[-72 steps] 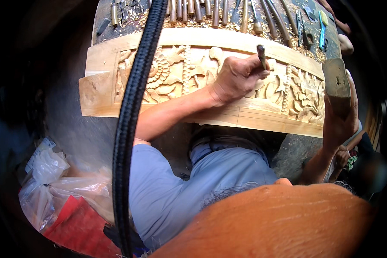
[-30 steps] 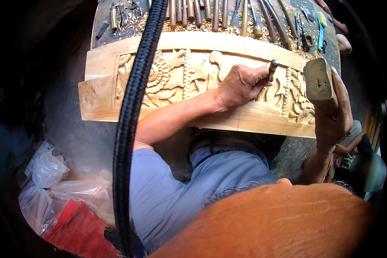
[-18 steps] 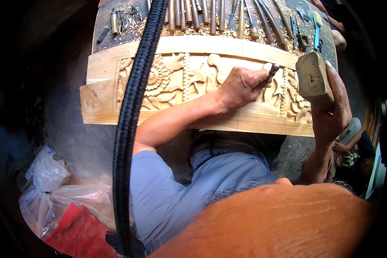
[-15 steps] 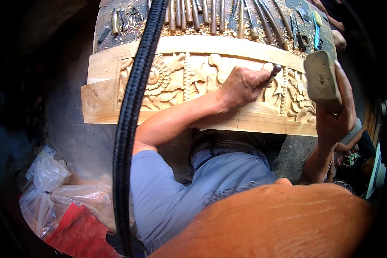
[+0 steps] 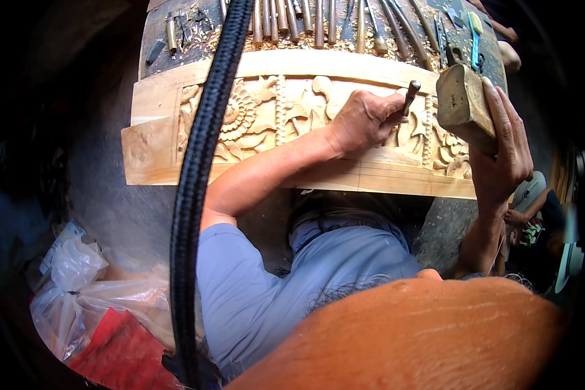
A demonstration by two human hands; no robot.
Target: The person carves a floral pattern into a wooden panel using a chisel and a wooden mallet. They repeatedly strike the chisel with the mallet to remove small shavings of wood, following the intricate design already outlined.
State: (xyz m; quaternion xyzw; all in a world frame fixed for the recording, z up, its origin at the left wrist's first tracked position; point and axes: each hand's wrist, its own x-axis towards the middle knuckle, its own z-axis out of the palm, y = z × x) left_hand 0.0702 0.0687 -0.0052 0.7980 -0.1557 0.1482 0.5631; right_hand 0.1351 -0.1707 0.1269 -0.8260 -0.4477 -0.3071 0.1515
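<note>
My left hand (image 5: 367, 123) is closed around an upright chisel (image 5: 410, 97), over the right-middle part of a carved pale wood panel (image 5: 149, 156) with flower and leaf reliefs; the chisel's tip is hidden by my fingers. My right hand (image 5: 504, 153) holds a worn wooden block mallet (image 5: 463, 104), raised just right of the chisel's top and apart from it, covering part of the panel's right end.
Behind the panel, the worktable (image 5: 156, 29) bears several chisels (image 5: 318, 26), wood shavings and a blue-handled brush (image 5: 476, 42). A black braided cord (image 5: 201, 149) crosses the left-centre view. Plastic bags (image 5: 71, 279) lie lower left. Other people (image 5: 526, 201) are at the right edge.
Since half a second ago, my right hand and mallet have moved left and up, toward the chisel. My left hand with the chisel has shifted slightly upward in view.
</note>
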